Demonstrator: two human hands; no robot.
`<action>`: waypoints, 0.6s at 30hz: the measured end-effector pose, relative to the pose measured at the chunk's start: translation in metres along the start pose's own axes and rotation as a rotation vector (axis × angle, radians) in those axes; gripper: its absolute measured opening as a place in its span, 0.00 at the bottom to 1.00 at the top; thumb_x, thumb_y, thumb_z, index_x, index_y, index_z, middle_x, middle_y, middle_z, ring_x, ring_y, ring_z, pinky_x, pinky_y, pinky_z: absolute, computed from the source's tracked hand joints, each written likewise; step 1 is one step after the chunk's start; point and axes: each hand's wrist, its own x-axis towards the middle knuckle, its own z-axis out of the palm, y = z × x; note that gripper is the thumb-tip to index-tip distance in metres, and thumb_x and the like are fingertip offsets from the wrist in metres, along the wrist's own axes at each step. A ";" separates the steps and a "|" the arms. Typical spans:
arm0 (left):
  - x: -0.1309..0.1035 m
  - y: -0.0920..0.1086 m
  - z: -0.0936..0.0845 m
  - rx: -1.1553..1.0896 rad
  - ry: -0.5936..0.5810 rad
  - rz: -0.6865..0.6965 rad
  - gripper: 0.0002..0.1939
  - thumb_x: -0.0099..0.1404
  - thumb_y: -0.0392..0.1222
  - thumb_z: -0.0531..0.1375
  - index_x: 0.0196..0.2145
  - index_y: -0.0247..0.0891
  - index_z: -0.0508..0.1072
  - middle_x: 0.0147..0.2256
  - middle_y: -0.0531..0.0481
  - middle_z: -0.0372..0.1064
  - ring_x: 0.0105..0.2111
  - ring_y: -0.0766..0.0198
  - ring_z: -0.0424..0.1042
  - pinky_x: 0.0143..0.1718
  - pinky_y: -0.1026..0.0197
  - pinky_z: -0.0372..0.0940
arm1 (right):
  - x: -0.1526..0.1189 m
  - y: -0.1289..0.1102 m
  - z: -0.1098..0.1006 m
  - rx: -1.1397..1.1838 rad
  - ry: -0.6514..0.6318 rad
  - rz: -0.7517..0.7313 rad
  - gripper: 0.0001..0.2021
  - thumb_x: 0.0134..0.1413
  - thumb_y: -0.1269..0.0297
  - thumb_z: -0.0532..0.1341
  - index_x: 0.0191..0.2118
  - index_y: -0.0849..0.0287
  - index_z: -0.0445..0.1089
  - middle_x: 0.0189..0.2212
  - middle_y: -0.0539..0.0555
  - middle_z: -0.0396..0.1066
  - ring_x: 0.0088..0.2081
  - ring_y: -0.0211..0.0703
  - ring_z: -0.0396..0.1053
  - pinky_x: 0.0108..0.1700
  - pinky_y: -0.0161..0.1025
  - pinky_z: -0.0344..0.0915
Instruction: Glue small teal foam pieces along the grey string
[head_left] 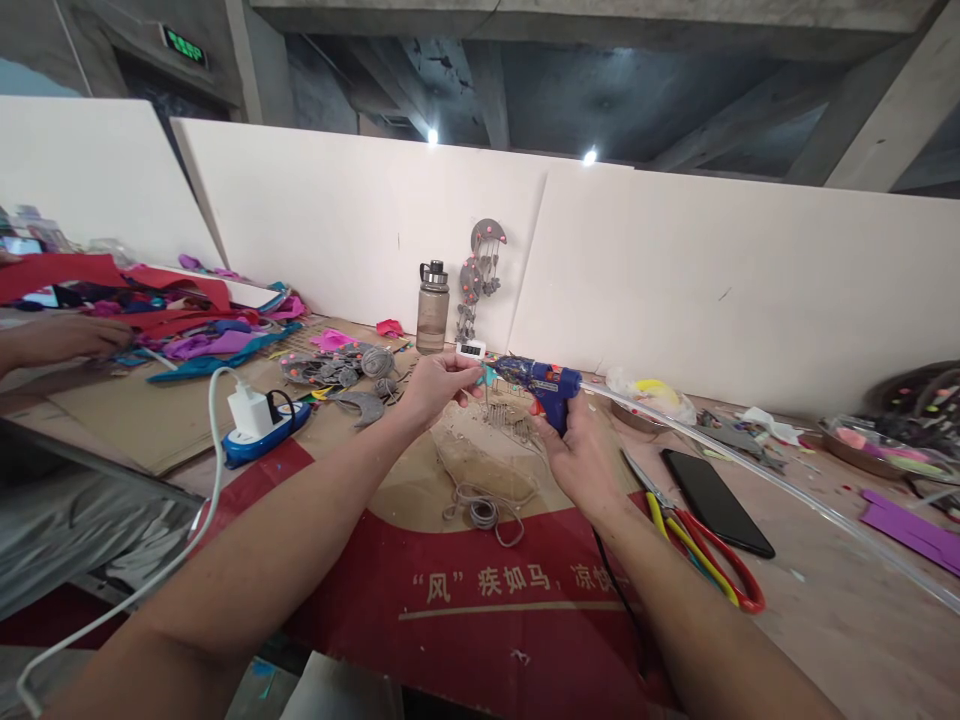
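My right hand (pixel 581 450) is wrapped round the handle of a blue glue gun (pixel 553 385). A long clear glue stick (pixel 697 435) runs out of its back end towards the right. My left hand (pixel 442 388) is closed in a pinch right by the gun's nozzle. What the fingertips hold is too small to make out; a bit of teal shows beside them. Below my hands lie a glue-marked tan patch (pixel 480 465) of the cardboard and a small coil of grey cord (pixel 484 513).
Scissors (pixel 694 545) and a black phone (pixel 716 500) lie right of my right arm. A bottle (pixel 433 310) stands against the white board. Grey felt pieces (pixel 337 368) and a blue power strip (pixel 266 435) are on the left. Another person's hand (pixel 71 338) rests near coloured cloth (pixel 202 340).
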 end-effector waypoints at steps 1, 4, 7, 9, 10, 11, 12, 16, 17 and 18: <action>0.000 0.000 0.000 -0.003 0.003 0.002 0.16 0.47 0.47 0.70 0.26 0.32 0.73 0.22 0.50 0.70 0.20 0.69 0.69 0.16 0.68 0.57 | 0.000 0.000 0.000 0.003 0.002 -0.003 0.22 0.58 0.61 0.55 0.57 0.61 0.60 0.48 0.63 0.72 0.49 0.54 0.69 0.52 0.51 0.64; -0.001 0.001 0.000 -0.008 -0.001 0.000 0.16 0.47 0.47 0.70 0.26 0.32 0.72 0.22 0.51 0.70 0.20 0.69 0.69 0.15 0.69 0.57 | 0.000 0.001 0.001 0.008 0.007 -0.017 0.21 0.58 0.61 0.55 0.56 0.60 0.61 0.48 0.63 0.72 0.48 0.54 0.70 0.52 0.51 0.64; -0.002 0.003 0.001 0.001 -0.008 -0.014 0.17 0.47 0.47 0.70 0.27 0.31 0.73 0.21 0.51 0.69 0.19 0.70 0.69 0.15 0.70 0.57 | 0.000 0.002 0.001 -0.001 0.015 -0.029 0.21 0.58 0.62 0.55 0.57 0.61 0.60 0.48 0.63 0.72 0.48 0.54 0.70 0.52 0.52 0.65; -0.003 0.003 0.002 0.003 -0.010 -0.017 0.17 0.47 0.46 0.70 0.27 0.31 0.73 0.21 0.51 0.69 0.19 0.70 0.69 0.14 0.70 0.57 | 0.000 0.003 0.001 -0.006 0.021 -0.034 0.22 0.58 0.62 0.56 0.57 0.62 0.60 0.48 0.63 0.72 0.48 0.54 0.70 0.52 0.52 0.65; -0.003 0.004 0.002 0.003 -0.011 -0.016 0.16 0.47 0.46 0.70 0.27 0.31 0.73 0.21 0.51 0.69 0.19 0.70 0.69 0.14 0.70 0.57 | 0.000 0.003 0.001 -0.006 0.023 -0.036 0.21 0.58 0.62 0.56 0.57 0.62 0.60 0.48 0.63 0.72 0.48 0.53 0.70 0.52 0.52 0.65; -0.003 0.004 0.002 0.001 -0.009 -0.012 0.16 0.47 0.46 0.70 0.26 0.31 0.73 0.22 0.51 0.69 0.19 0.70 0.69 0.14 0.70 0.57 | 0.000 0.004 0.002 -0.001 0.023 -0.038 0.21 0.58 0.62 0.56 0.57 0.62 0.60 0.48 0.63 0.72 0.48 0.53 0.70 0.52 0.51 0.65; -0.003 0.004 0.002 -0.002 -0.006 -0.007 0.16 0.47 0.46 0.70 0.26 0.31 0.72 0.22 0.51 0.69 0.19 0.70 0.69 0.14 0.70 0.56 | 0.000 0.004 0.002 0.008 0.024 -0.040 0.21 0.58 0.62 0.56 0.57 0.62 0.60 0.48 0.63 0.72 0.48 0.53 0.70 0.52 0.51 0.65; -0.002 0.004 0.001 -0.012 0.013 0.007 0.16 0.46 0.46 0.70 0.26 0.31 0.73 0.22 0.51 0.69 0.19 0.70 0.69 0.14 0.70 0.56 | 0.000 0.004 0.003 0.057 0.028 -0.038 0.21 0.59 0.63 0.55 0.57 0.61 0.60 0.49 0.63 0.71 0.50 0.52 0.68 0.54 0.51 0.64; -0.002 0.004 0.001 -0.012 0.015 0.006 0.16 0.46 0.46 0.70 0.26 0.31 0.73 0.22 0.51 0.69 0.19 0.70 0.69 0.14 0.70 0.56 | -0.001 0.004 0.003 0.066 0.026 -0.032 0.21 0.59 0.63 0.55 0.57 0.61 0.60 0.49 0.62 0.70 0.51 0.52 0.68 0.54 0.52 0.63; -0.002 0.004 0.001 -0.010 0.014 0.004 0.16 0.46 0.46 0.70 0.26 0.31 0.73 0.22 0.51 0.69 0.19 0.70 0.69 0.14 0.70 0.56 | -0.001 0.003 0.003 0.071 0.023 -0.025 0.20 0.59 0.63 0.55 0.56 0.61 0.60 0.49 0.62 0.70 0.51 0.53 0.68 0.55 0.52 0.63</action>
